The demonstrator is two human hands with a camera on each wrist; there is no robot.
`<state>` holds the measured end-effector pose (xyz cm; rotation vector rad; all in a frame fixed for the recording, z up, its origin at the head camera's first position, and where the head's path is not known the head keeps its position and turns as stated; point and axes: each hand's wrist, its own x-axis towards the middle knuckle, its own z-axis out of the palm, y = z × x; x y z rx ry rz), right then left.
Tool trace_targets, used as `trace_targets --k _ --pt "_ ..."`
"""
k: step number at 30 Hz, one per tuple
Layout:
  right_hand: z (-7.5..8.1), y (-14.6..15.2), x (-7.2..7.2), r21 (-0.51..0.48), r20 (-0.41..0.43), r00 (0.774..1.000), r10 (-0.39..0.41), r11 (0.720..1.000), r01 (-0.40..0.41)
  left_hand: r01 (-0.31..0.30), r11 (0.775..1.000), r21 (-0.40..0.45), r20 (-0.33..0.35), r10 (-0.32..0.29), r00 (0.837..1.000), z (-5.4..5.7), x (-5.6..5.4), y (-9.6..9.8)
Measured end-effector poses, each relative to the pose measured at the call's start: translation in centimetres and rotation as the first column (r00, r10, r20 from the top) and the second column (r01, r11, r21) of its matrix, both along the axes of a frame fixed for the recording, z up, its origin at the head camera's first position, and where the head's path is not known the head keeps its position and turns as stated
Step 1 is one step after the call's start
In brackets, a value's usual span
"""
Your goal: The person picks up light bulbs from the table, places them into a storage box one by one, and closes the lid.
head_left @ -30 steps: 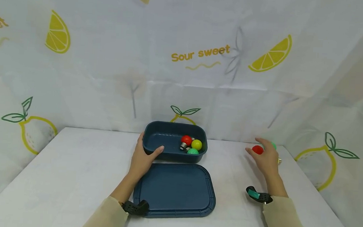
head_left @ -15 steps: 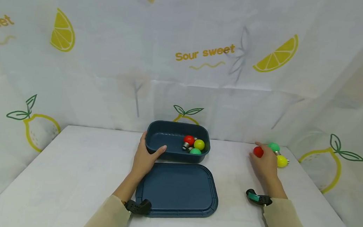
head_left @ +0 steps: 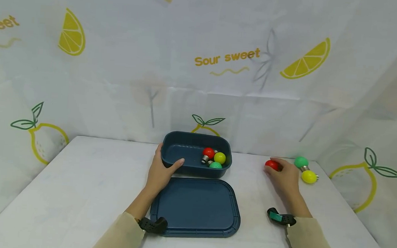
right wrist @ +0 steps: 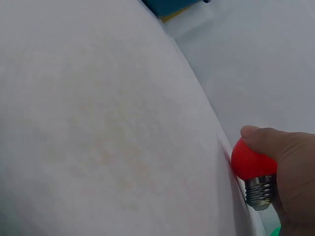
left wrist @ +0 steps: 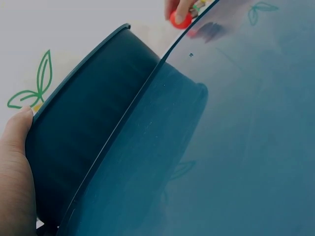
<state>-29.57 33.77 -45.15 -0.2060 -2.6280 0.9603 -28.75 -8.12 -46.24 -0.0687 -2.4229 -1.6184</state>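
My right hand pinches a red light bulb by its round glass; the metal screw base sticks out below in the right wrist view. At the box's left end, my left hand grips the dark blue box, thumb over the front wall and the other fingers mostly hidden behind the side. Inside the box, at its right end, lie a red bulb, a yellow bulb and a green bulb. The left wrist view shows the thumb at the box's rim.
A dark blue lid lies flat on the white table just in front of the box. Right of my right hand are another green bulb and another yellow bulb. A printed white cloth hangs behind the table.
My right hand closed its fingers on the red bulb and moved left with it, away from the green and yellow bulbs, which now show fully. The left hand stays on the box.
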Motion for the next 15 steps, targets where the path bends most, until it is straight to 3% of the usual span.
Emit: trace_targets --k 6,15 --pt "-0.1 -1.3 -0.2 -0.035 0.036 0.999 0.016 0.999 -0.015 -0.009 1.0 -0.007 0.005 0.009 1.0 -0.1 0.0 0.0" --pt "0.1 -3.5 -0.3 0.002 0.047 0.994 0.099 0.995 -0.099 -0.007 1.0 -0.012 -0.005 0.007 1.0 -0.1 0.0 0.0"
